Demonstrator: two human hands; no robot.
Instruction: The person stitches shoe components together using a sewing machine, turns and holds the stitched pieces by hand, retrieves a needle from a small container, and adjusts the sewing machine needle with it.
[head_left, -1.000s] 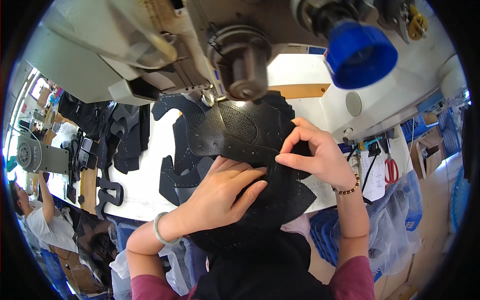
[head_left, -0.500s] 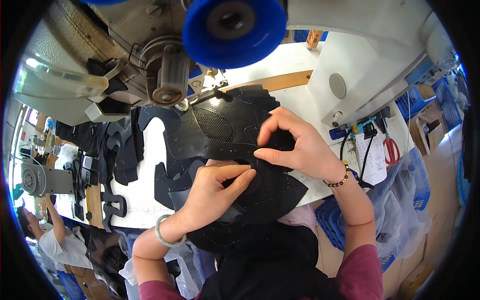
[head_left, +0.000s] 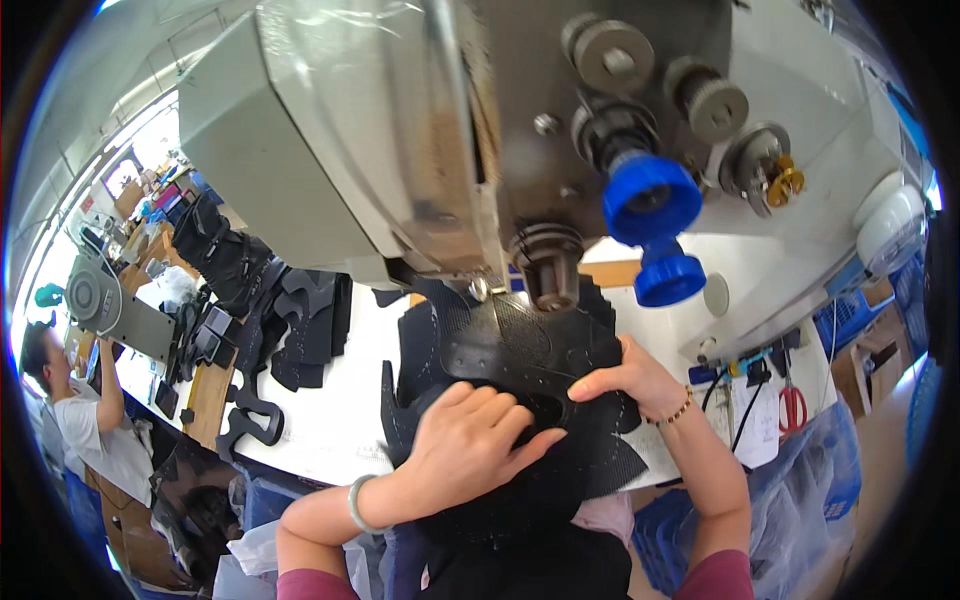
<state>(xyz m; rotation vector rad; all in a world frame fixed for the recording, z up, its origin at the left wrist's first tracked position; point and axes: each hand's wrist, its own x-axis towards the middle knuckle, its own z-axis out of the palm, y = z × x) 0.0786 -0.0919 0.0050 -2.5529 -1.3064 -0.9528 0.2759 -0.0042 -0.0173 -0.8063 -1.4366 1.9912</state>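
Note:
A black shoe upper, with mesh patches and a shiny area, lies under the sewing machine head. Its far part reaches close to the needle area, where the machine hides some of it. My left hand is closed on the near left of the upper, fingers curled and thumb pointing right beside a dark opening in the material. My right hand grips the right side, thumb on top and the other fingers mostly hidden. More black layers spread beneath, reaching my lap.
Stacks of cut black pieces lie to the left on the white table. Red-handled scissors and a paper sheet are at the right. Blue knobs jut from the machine. Another person sits at far left.
The view has tilted upward, showing more of the machine. My left hand has turned so its knuckles face up. My right forefinger and thumb have left their pinch-like pose for the upper's right side.

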